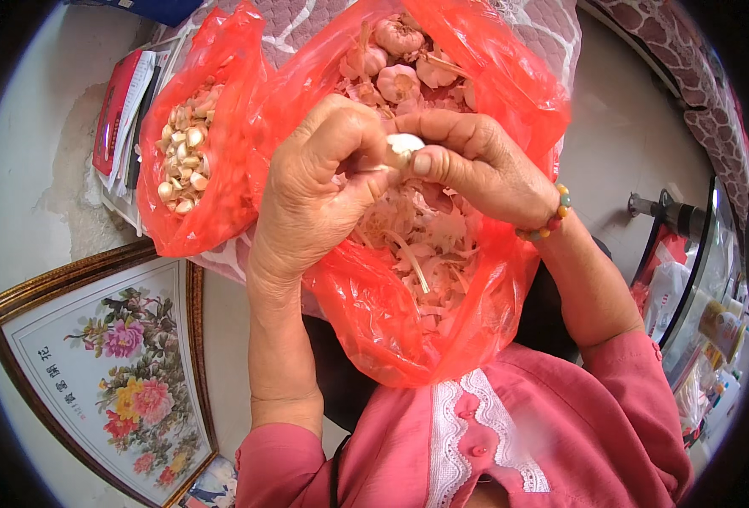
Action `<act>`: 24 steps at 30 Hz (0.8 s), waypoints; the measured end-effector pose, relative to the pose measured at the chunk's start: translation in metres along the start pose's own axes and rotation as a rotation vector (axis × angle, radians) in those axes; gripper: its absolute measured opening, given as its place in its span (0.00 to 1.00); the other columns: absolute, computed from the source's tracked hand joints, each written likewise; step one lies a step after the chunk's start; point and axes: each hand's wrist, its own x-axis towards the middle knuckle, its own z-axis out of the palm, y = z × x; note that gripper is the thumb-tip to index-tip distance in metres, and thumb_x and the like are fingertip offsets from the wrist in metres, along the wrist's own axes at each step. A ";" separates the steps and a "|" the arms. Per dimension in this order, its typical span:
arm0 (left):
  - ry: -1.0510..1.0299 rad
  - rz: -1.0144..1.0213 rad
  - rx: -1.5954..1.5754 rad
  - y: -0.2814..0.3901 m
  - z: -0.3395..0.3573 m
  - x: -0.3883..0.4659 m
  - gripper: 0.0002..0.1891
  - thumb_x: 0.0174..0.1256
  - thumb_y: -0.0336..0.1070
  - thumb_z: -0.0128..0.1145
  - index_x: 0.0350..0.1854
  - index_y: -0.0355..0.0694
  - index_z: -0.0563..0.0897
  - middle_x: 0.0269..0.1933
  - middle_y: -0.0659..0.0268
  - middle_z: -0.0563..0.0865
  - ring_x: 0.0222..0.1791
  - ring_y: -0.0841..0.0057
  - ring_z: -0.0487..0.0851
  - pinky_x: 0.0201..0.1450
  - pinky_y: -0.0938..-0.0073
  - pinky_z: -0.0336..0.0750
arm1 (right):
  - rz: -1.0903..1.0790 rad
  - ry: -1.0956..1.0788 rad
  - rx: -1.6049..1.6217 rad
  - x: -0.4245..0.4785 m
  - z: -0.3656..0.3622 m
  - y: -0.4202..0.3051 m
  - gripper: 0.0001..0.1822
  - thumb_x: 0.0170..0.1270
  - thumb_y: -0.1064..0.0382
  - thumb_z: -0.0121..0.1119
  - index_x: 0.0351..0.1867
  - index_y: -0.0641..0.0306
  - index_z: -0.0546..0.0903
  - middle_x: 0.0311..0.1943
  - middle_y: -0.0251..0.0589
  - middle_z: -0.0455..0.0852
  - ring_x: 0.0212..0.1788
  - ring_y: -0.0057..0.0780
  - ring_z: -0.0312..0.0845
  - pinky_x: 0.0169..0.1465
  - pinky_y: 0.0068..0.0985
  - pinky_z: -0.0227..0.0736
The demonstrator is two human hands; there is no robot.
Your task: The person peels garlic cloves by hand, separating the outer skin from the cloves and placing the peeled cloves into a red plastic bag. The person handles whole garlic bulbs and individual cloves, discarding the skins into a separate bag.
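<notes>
A partly peeled garlic clove (405, 145) is pinched between my two hands above a large red plastic bag (374, 317). My left hand (323, 184) grips it from the left with curled fingers. From the right, the thumb and forefinger of my right hand (476, 165) press on it. Whole garlic bulbs (400, 84) lie at the far end of that bag. Papery garlic skins (419, 235) and a dry stalk fill the nearer part. To the left stands a smaller red plastic bag (222, 216) holding many peeled cloves (184, 152).
A patterned quilted cloth (539, 25) lies under the bags. Books and papers (120, 114) are stacked at the left. Below them leans a framed flower picture (120, 374). A glass-topped table (698, 273) with bags and bottles stands at the right.
</notes>
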 end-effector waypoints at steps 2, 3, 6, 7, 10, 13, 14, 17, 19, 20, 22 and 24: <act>0.078 0.041 -0.099 -0.006 0.004 -0.002 0.12 0.52 0.16 0.62 0.35 0.38 0.76 0.37 0.69 0.77 0.33 0.86 0.75 0.35 0.86 0.71 | 0.068 -0.017 0.068 0.000 -0.003 -0.006 0.18 0.70 0.58 0.55 0.54 0.69 0.76 0.36 0.30 0.81 0.39 0.14 0.75 0.39 0.16 0.73; 0.113 0.067 -0.150 -0.009 0.006 0.000 0.12 0.52 0.16 0.61 0.35 0.38 0.76 0.37 0.69 0.77 0.31 0.86 0.74 0.33 0.87 0.70 | 0.051 -0.004 0.130 0.000 -0.001 -0.005 0.19 0.70 0.58 0.55 0.55 0.70 0.76 0.37 0.32 0.81 0.39 0.15 0.76 0.39 0.17 0.74; 0.284 0.007 -0.363 -0.010 0.008 0.001 0.07 0.62 0.22 0.59 0.40 0.37 0.77 0.38 0.68 0.80 0.29 0.87 0.74 0.30 0.87 0.70 | 0.013 -0.009 0.368 0.003 0.003 0.005 0.21 0.70 0.57 0.54 0.57 0.70 0.73 0.41 0.36 0.81 0.40 0.20 0.77 0.39 0.18 0.76; 0.288 -0.044 -0.459 -0.008 0.007 0.001 0.06 0.64 0.24 0.57 0.42 0.37 0.77 0.38 0.67 0.81 0.29 0.86 0.74 0.29 0.87 0.70 | 0.010 -0.040 0.479 0.003 0.003 0.007 0.21 0.70 0.57 0.54 0.58 0.70 0.73 0.42 0.38 0.81 0.40 0.21 0.78 0.39 0.19 0.77; 0.311 -0.132 -0.659 -0.006 0.003 0.000 0.06 0.70 0.29 0.51 0.45 0.35 0.78 0.37 0.64 0.83 0.27 0.85 0.76 0.25 0.85 0.71 | 0.008 -0.076 0.624 0.004 0.000 0.007 0.22 0.71 0.56 0.53 0.59 0.69 0.71 0.46 0.41 0.80 0.41 0.24 0.79 0.40 0.20 0.78; 0.443 -0.212 -0.612 -0.004 -0.005 0.001 0.05 0.70 0.28 0.51 0.44 0.35 0.78 0.36 0.65 0.82 0.26 0.85 0.75 0.25 0.86 0.70 | -0.003 -0.082 0.695 0.004 -0.005 0.012 0.22 0.70 0.56 0.53 0.59 0.68 0.71 0.48 0.41 0.80 0.43 0.26 0.79 0.41 0.22 0.78; 0.471 -0.183 -0.571 -0.005 -0.010 0.002 0.06 0.71 0.29 0.50 0.44 0.35 0.79 0.34 0.66 0.81 0.26 0.85 0.75 0.25 0.86 0.70 | -0.010 -0.084 0.723 0.004 -0.007 0.014 0.22 0.70 0.56 0.54 0.59 0.68 0.71 0.48 0.41 0.80 0.44 0.26 0.79 0.42 0.23 0.78; 0.734 -0.133 -0.097 -0.007 -0.038 0.000 0.06 0.72 0.30 0.50 0.43 0.36 0.79 0.32 0.67 0.80 0.24 0.87 0.73 0.25 0.86 0.70 | 0.010 0.057 0.732 0.004 -0.002 0.011 0.22 0.70 0.56 0.54 0.59 0.68 0.71 0.48 0.40 0.80 0.45 0.27 0.80 0.42 0.24 0.78; 0.832 -0.138 0.156 -0.024 -0.065 -0.011 0.07 0.72 0.32 0.51 0.44 0.36 0.80 0.38 0.64 0.81 0.28 0.85 0.75 0.26 0.85 0.71 | 0.026 0.008 0.749 0.004 -0.006 0.015 0.24 0.69 0.57 0.55 0.62 0.67 0.68 0.50 0.43 0.80 0.47 0.30 0.80 0.44 0.24 0.77; 0.879 -0.141 0.291 -0.032 -0.079 -0.017 0.08 0.72 0.34 0.51 0.45 0.36 0.80 0.40 0.63 0.81 0.30 0.85 0.77 0.26 0.85 0.71 | 0.035 -0.021 0.762 0.005 -0.006 0.016 0.25 0.69 0.58 0.55 0.64 0.67 0.67 0.50 0.44 0.80 0.48 0.32 0.80 0.45 0.25 0.77; 0.712 0.034 0.980 -0.047 -0.102 -0.024 0.10 0.72 0.35 0.52 0.49 0.37 0.80 0.48 0.58 0.80 0.38 0.80 0.79 0.32 0.82 0.75 | 0.049 -0.043 0.792 0.007 -0.004 0.018 0.26 0.68 0.59 0.56 0.64 0.68 0.67 0.50 0.45 0.80 0.48 0.34 0.80 0.45 0.27 0.79; 0.606 0.056 1.129 -0.043 -0.094 -0.022 0.12 0.71 0.37 0.53 0.51 0.39 0.81 0.55 0.55 0.78 0.47 0.74 0.80 0.41 0.78 0.77 | 0.050 -0.049 0.798 0.007 -0.003 0.019 0.26 0.68 0.59 0.57 0.63 0.69 0.67 0.50 0.45 0.80 0.48 0.36 0.81 0.46 0.28 0.80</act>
